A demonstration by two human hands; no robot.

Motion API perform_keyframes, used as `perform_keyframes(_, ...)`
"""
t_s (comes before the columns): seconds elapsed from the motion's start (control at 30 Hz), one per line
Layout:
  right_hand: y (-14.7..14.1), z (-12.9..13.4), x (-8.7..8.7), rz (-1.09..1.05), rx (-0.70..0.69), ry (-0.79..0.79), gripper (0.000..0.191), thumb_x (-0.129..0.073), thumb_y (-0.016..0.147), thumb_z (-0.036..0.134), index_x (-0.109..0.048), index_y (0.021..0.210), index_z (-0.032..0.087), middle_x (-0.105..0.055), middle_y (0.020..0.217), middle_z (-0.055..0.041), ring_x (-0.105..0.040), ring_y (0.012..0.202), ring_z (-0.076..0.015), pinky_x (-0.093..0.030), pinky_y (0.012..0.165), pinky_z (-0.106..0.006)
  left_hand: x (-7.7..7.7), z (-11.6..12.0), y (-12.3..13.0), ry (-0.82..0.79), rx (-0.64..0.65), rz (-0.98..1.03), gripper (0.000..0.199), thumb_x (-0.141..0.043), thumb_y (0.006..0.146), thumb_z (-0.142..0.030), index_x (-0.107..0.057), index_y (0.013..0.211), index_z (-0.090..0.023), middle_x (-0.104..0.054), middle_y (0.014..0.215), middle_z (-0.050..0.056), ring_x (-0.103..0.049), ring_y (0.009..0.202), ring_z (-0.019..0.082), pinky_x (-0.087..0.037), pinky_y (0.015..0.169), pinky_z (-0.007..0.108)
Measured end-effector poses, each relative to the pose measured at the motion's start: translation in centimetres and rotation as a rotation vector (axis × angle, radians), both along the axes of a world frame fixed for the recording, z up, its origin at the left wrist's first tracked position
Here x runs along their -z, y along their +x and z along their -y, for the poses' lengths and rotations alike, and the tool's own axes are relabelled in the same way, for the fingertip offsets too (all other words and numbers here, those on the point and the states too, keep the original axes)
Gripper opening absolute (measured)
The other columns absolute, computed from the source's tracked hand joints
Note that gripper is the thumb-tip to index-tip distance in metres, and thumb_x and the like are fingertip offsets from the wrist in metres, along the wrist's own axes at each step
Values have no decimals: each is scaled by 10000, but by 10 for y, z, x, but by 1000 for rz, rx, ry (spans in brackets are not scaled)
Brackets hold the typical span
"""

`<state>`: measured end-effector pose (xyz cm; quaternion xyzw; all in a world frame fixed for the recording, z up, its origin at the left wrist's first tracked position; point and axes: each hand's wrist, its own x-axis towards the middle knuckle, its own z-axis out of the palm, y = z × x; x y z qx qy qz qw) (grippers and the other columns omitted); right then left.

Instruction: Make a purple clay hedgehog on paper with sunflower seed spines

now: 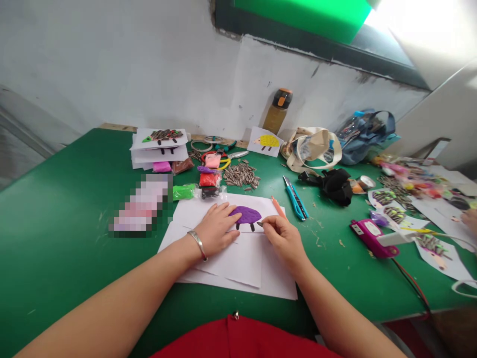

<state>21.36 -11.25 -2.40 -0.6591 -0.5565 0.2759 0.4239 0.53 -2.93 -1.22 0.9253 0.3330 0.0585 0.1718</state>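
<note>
A purple clay oval (245,215) with two short black legs lies on white paper (238,263) in front of me. My left hand (218,227) lies flat on the paper, fingers spread, their tips at the oval's left edge. At the other end, my right hand (283,238) pinches a small dark sunflower seed (260,224) between thumb and forefinger, close to the oval's right tip. An orange pencil-like stick (278,206) lies just beyond that hand, partly hidden. Behind the paper is a heap of striped sunflower seeds (242,175).
Bagged clay, green (184,192) and red (209,179), sits behind the paper, near scissors (238,155). A blue utility knife (295,199) lies to the right. Finished pictures (160,139), a bottle (278,110) and a magenta device (372,238) surround the work. Another person's hand (470,219) shows far right.
</note>
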Motion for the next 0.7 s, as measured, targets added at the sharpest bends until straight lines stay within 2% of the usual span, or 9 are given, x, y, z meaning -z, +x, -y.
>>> perform_keyframes(0.17, -4, 1, -6, 56, -18, 41, 134, -548, 857, 260, -664, 825, 202, -681, 764, -30, -593, 596, -162, -419, 556, -263, 1, -3, 0, -16, 2, 37, 437, -426, 926, -182, -545, 1345, -151, -504, 1426, 147, -413, 1332, 340, -317, 1103, 584)
perform_keyframes(0.3, -16, 2, -10, 279, -102, 175, 151, -514, 890, 210, -665, 890, 202, -690, 803, -26, -630, 706, -171, -454, 654, -273, 1, -1, 1, -8, -7, 36, 421, -465, 915, -193, -567, 1321, -151, -499, 1429, 150, -401, 1338, 348, -300, 1112, 592)
perform_keyframes(0.43, -23, 2, -10, 422, -185, 225, 180, -478, 916, 185, -657, 902, 188, -686, 794, -35, -627, 727, -174, -465, 701, -289, -1, 1, 1, -4, -12, 26, 414, -471, 925, -222, -572, 1320, -149, -488, 1441, 154, -384, 1351, 353, -287, 1119, 597)
perform_keyframes(0.63, -5, 4, -6, 393, -73, 206, 109, -531, 907, 194, -638, 901, 208, -692, 826, -7, -627, 725, -148, -452, 678, -255, 0, 2, 0, 16, 2, 37, 432, -538, 906, -268, -571, 1321, -152, -483, 1444, 165, -386, 1346, 366, -293, 1106, 619)
perform_keyframes(0.7, -1, 5, -4, 417, -74, 178, 115, -517, 912, 192, -626, 879, 209, -684, 819, -10, -617, 719, -153, -445, 665, -262, 3, 4, 0, 50, 1, 42, 422, -533, 915, -275, -574, 1318, -159, -489, 1437, 165, -392, 1339, 363, -300, 1100, 618)
